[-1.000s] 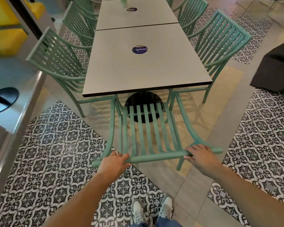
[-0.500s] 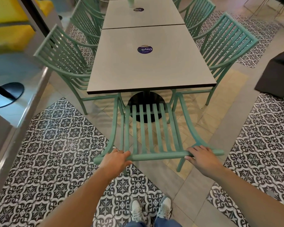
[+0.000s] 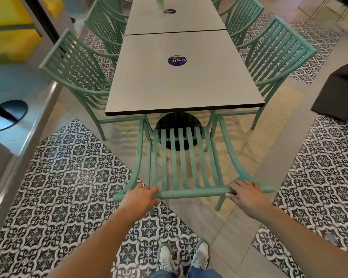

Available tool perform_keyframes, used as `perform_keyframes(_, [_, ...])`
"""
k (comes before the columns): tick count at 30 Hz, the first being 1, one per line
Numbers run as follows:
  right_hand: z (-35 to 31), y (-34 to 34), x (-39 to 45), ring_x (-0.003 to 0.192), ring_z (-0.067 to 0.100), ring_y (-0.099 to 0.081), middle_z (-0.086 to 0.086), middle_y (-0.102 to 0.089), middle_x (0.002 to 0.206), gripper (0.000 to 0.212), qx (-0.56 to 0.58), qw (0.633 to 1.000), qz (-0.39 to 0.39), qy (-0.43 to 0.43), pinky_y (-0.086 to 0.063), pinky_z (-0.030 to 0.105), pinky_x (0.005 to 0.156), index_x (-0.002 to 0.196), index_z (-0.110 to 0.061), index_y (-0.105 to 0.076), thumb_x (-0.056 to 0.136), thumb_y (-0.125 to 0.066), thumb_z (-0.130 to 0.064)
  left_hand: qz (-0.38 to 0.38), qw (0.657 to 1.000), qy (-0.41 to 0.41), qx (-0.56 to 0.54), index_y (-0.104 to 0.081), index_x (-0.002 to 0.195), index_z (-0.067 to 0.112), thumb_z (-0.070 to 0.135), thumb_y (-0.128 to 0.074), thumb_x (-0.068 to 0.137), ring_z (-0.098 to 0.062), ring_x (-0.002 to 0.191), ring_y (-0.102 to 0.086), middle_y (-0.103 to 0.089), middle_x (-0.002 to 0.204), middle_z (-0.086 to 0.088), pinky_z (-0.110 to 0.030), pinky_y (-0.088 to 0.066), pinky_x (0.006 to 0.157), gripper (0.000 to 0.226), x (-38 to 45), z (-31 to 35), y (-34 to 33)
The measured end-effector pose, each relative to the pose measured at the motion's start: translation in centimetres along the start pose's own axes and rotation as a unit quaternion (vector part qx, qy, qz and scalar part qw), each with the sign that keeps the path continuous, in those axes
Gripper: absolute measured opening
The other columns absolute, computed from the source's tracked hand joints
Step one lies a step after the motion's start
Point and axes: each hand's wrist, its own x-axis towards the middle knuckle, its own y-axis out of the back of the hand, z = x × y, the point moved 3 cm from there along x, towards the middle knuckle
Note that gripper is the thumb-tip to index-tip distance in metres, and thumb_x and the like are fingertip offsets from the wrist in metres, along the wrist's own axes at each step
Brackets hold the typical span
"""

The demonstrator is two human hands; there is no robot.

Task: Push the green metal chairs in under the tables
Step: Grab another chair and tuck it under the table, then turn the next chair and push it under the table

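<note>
A green metal chair stands at the near end of the grey table, with its slatted back towards me and its front tucked under the table edge. My left hand grips the left end of the chair's top rail. On the right part of that rail, my right hand holds it. Another green chair stands at the table's left side and one more at its right side, both close to the table.
A second grey table joins the first at the far end, with more green chairs beside it. The table's black round base sits under it. A metal ledge runs along the left. A dark block stands right.
The chair has slid forward towards the table, and I have stepped closer with it. Both hands keep their hold on the top rail.
</note>
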Motion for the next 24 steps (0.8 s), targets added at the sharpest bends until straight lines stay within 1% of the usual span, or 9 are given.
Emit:
perform_keyframes(2, [0.1, 0.0, 0.0, 0.115, 0.013, -0.045, -0.013, -0.053, 0.116, 0.117, -0.009, 1.0, -0.007, 0.001, -0.034, 0.034, 0.096, 0.123, -0.035, -0.048, 0.051, 0.031, -0.083, 0.001, 1.0, 0.0, -0.007, -0.048, 0.119, 0.033, 0.054, -0.037, 0.097, -0.015, 0.115, -0.05, -0.058, 0.109, 0.009, -0.04, -0.046, 0.098, 0.032, 0.0, -0.1, 0.1])
perform_keyframes(3, [0.0, 0.0, 0.1, 0.115, 0.013, -0.045, -0.013, -0.053, 0.115, 0.113, -0.011, 1.0, -0.014, 0.0, -0.035, 0.035, 0.096, 0.122, -0.035, -0.048, 0.054, 0.028, -0.084, 0.001, 1.0, 0.001, -0.011, -0.05, 0.117, 0.032, 0.056, -0.038, 0.097, -0.014, 0.112, -0.051, -0.058, 0.108, 0.009, -0.039, -0.048, 0.096, 0.034, 0.1, -0.1, 0.2])
perform_keyframes(6, [-0.9, 0.6, 1.0, 0.116, 0.015, -0.045, -0.009, -0.053, 0.116, 0.071, -0.004, 0.999, -0.03, -0.016, -0.039, 0.035, 0.096, 0.122, -0.031, -0.052, 0.084, -0.01, -0.074, 0.014, 0.999, 0.005, -0.042, -0.055, 0.11, 0.028, 0.06, -0.035, 0.095, -0.012, 0.098, -0.055, -0.055, 0.099, 0.009, -0.035, -0.053, 0.088, 0.04, 0.3, -0.4, 0.9])
perform_keyframes(8, [-2.4, 1.1, 2.4, 0.119, 0.018, -0.045, -0.004, -0.053, 0.123, 0.057, 0.009, 0.999, -0.04, -0.012, -0.042, 0.037, 0.096, 0.128, -0.026, -0.05, 0.094, -0.026, -0.064, 0.045, 0.998, 0.01, -0.033, -0.055, 0.109, 0.026, 0.056, -0.034, 0.097, -0.013, 0.098, -0.056, -0.054, 0.101, 0.007, -0.035, -0.052, 0.089, 0.039, 0.3, -1.1, 2.1])
perform_keyframes(12, [-8.0, 2.7, 4.8, 0.124, 0.023, -0.046, 0.003, -0.049, 0.137, 0.056, 0.028, 0.999, -0.027, 0.013, -0.044, 0.039, 0.096, 0.14, -0.02, -0.04, 0.097, -0.036, -0.055, 0.101, 0.994, 0.028, 0.029, -0.057, 0.119, 0.024, 0.043, -0.039, 0.098, -0.018, 0.108, -0.054, -0.057, 0.117, 0.002, -0.039, -0.046, 0.096, 0.034, -0.2, -4.1, 4.8])
perform_keyframes(16, [-15.1, 4.5, 6.4, 0.129, 0.021, -0.045, 0.003, -0.043, 0.146, 0.06, 0.047, 0.998, -0.008, 0.035, -0.044, 0.037, 0.099, 0.147, -0.021, -0.033, 0.096, -0.041, -0.054, 0.127, 0.988, 0.081, 0.03, -0.055, 0.127, 0.024, 0.043, -0.043, 0.097, -0.022, 0.118, -0.052, -0.056, 0.127, -0.002, -0.043, -0.041, 0.1, 0.038, -1.4, -9.0, 6.9])
perform_keyframes(19, [-21.0, 5.9, 7.8, 0.124, 0.02, -0.05, 0.003, -0.043, 0.147, 0.059, 0.067, 0.996, 0.012, 0.051, -0.042, 0.035, 0.098, 0.146, -0.02, -0.035, 0.097, -0.041, -0.052, 0.136, 0.981, 0.134, -0.044, -0.057, 0.127, 0.023, 0.044, -0.047, 0.095, -0.022, 0.113, -0.056, -0.056, 0.127, -0.003, -0.041, -0.048, 0.094, 0.04, -2.6, -15.1, 7.3])
perform_keyframes(22, [-28.2, 6.2, 10.1, 0.097, 0.013, -0.059, 0.002, -0.047, 0.143, 0.056, 0.134, 0.99, 0.018, 0.038, -0.047, 0.03, 0.082, 0.144, -0.021, -0.038, 0.097, -0.042, -0.052, 0.129, 0.954, 0.183, -0.198, -0.059, 0.123, 0.016, 0.042, -0.053, 0.093, -0.024, 0.102, -0.062, -0.061, 0.123, -0.008, -0.038, -0.052, 0.09, 0.04, -4.3, -22.9, 7.2])
perform_keyframes(24, [-33.0, 5.8, 11.9, 0.105, 0.015, -0.058, 0.003, -0.049, 0.142, 0.055, 0.172, 0.985, 0.01, 0.026, -0.049, 0.033, 0.087, 0.143, -0.02, -0.039, 0.097, -0.044, -0.05, 0.119, 0.929, 0.205, -0.285, -0.055, 0.13, 0.013, 0.04, -0.055, 0.095, -0.02, 0.095, -0.064, -0.063, 0.123, -0.01, -0.032, -0.05, 0.084, 0.044, -5.2, -27.3, 8.0])
